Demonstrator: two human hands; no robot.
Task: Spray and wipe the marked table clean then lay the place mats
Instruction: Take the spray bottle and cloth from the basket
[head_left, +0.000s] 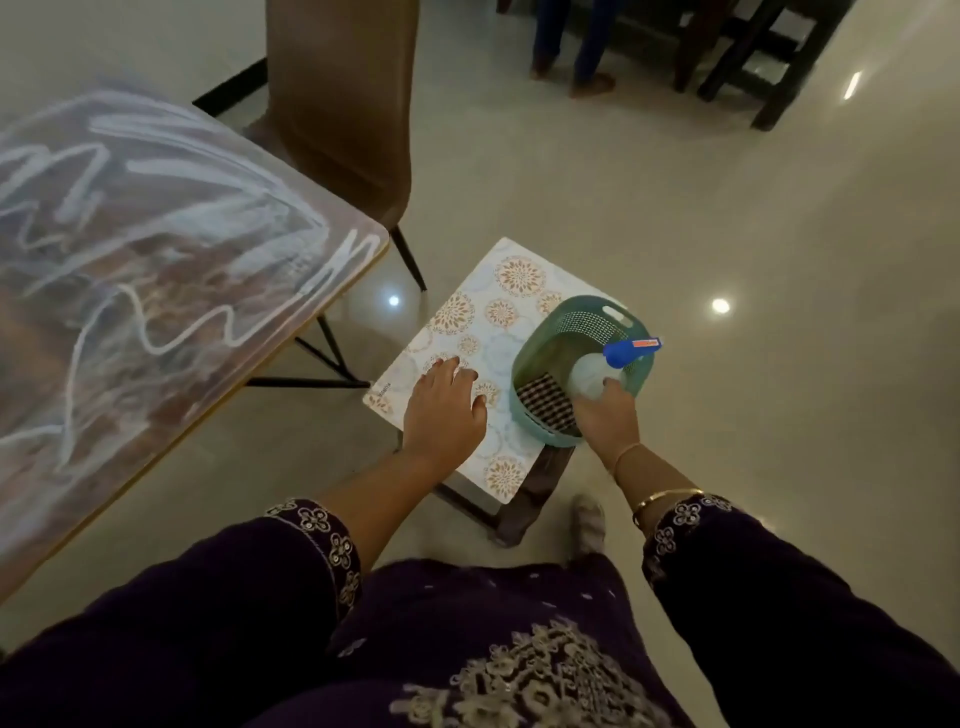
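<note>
The table (171, 291) at the left has a brown top scrawled over with white marks. Patterned place mats (480, 322) lie on a low stool in the middle. On them stands a green basket (582, 322) holding a checked cloth (545, 402) and a clear spray bottle (589, 376) with a blue nozzle. My left hand (447, 410) rests flat on the mats, fingers spread. My right hand (605, 410) reaches into the basket and grips the spray bottle's body.
A brown chair (343, 104) stands at the table's far end. The low stool's dark legs (519, 509) show under the mats. Another person's legs (571, 47) and dark furniture (769, 57) are at the back. Glossy floor lies to the right.
</note>
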